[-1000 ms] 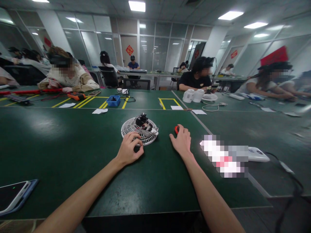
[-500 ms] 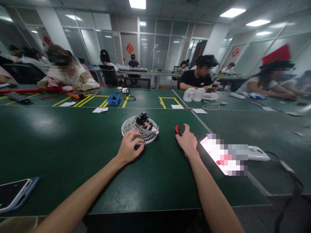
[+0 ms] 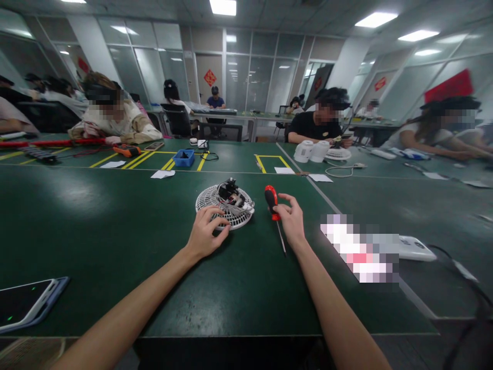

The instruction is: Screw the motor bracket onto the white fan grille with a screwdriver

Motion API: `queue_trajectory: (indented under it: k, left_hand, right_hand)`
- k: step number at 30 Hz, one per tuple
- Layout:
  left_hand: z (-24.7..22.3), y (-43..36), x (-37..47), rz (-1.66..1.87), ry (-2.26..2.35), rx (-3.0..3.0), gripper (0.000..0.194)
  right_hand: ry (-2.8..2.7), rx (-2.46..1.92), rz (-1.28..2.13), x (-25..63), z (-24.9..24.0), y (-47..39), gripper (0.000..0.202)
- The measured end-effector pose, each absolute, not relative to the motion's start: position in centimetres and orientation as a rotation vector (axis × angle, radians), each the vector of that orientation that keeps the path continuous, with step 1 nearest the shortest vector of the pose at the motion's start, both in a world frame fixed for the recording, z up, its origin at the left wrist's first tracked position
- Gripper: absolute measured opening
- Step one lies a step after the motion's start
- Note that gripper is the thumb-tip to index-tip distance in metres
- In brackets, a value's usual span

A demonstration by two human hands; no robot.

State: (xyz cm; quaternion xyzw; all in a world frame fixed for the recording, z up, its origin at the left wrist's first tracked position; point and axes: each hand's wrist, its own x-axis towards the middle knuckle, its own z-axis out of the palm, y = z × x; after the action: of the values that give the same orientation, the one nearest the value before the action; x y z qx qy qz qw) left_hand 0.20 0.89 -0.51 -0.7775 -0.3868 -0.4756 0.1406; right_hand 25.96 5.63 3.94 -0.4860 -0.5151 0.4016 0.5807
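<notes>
A round white fan grille (image 3: 206,198) lies on the green table, with a black motor assembly (image 3: 230,191) and loose grey wires on top. My left hand (image 3: 206,234) holds the grille's near rim, its fingers curved over the edge and the thumb just in front. To the right of the grille, my right hand (image 3: 293,221) has a red and black screwdriver (image 3: 271,200) by the handle, thumb against it and index finger extended. The screwdriver's shaft slants down toward me; fingers behind the handle are hidden.
A lit phone (image 3: 352,252) and a white device (image 3: 418,248) with a cable lie right of my right arm. Another phone (image 3: 26,303) is at near left. Across the table are a blue bin (image 3: 184,158), white containers (image 3: 304,151) and several people working.
My right hand has shifted slightly left, and the screwdriver has moved left and away with it, so more of it shows. My left hand stays at the grille.
</notes>
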Motion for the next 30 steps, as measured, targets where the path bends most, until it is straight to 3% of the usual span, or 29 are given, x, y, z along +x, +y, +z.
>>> queue_trajectory:
  k: [6,19,30]
  left_hand:
    - [-0.5,1.0,0.0,-1.405,-1.161,-2.245,0.002]
    - [-0.2,0.8,0.0,-1.468,-1.118,-2.167,0.005]
    - [-0.1,0.8,-0.1,-1.557,-1.244,-2.112,0.002]
  right_hand:
    - [-1.175,-1.025,1.058,25.0,4.0,4.8,0.049]
    - [-1.092,-0.796,1.219,24.6,4.1,4.5,0.086]
    - [-0.892,-0.83,1.186,24.8,4.1,4.8,0.068]
